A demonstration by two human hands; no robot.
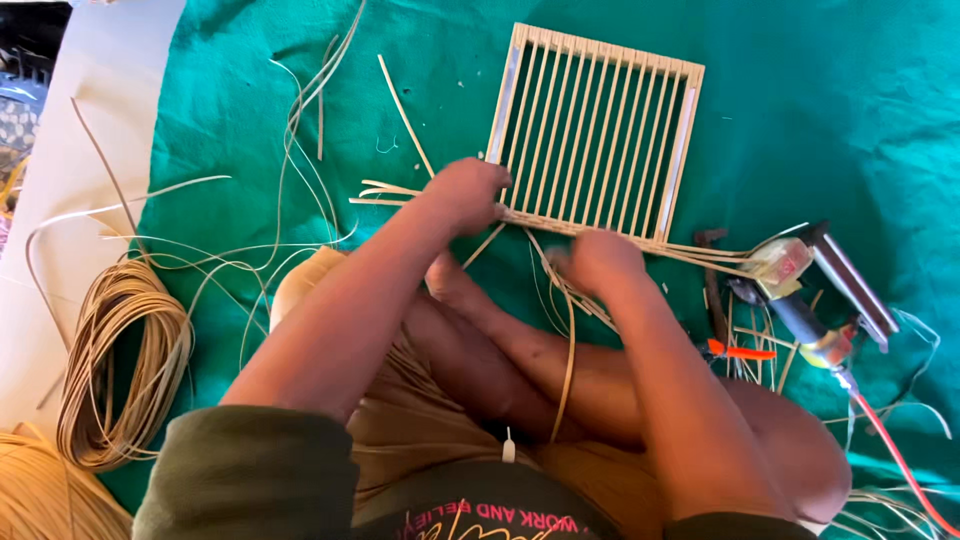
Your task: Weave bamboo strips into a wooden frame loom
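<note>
cane strips [560, 300] clenched in right hand [600, 262]; left hand [468, 195] grips the wooden frame [597, 135] corner.

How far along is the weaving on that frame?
Early. Done: the wooden frame has its upright slats set, with a few cane strips woven along its near edge. In hand: the left hand and right hand work cane strips there. Left: the slats above are bare; the cane coil lies untouched.

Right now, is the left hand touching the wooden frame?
Touching. The head view shows the left hand resting against the near left corner of the wooden frame, with no gap between them.
</note>
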